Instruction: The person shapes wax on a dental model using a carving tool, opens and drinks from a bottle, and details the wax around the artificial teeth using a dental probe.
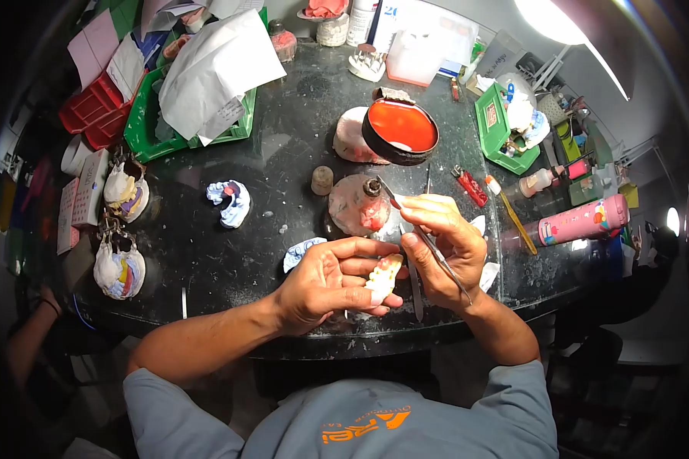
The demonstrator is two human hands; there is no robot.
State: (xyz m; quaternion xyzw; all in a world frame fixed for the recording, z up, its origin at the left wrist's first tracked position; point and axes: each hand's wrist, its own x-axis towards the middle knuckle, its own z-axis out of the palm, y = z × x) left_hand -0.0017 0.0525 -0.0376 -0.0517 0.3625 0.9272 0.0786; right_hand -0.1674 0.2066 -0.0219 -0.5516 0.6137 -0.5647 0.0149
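Near the front edge of the bench, my left hand (325, 281) has its fingers closed around a small dental piece (383, 277) with a row of yellowish-white teeth and some pink. Just right of it, my right hand (445, 243) grips a thin metal dental carving tool (439, 252), pen-like, its upper end pointing up and left. The tool appears apart from the teeth. Behind the hands stands a spirit burner (358, 205) smeared with pink. Past that, a round dish of red wax (400, 127) tilts on a pinkish-white base (354, 136). A blue-white dental mould (302, 253) lies beside my left hand.
To the left are dental models on articulators (120, 268) and a blue-white impression (228, 203). Green trays (155, 145) with papers stand behind. On the right lie a red lighter (471, 187), a yellow-handled brush (519, 222) and a pink bottle (582, 219). Another person's arm (34, 333) shows at far left.
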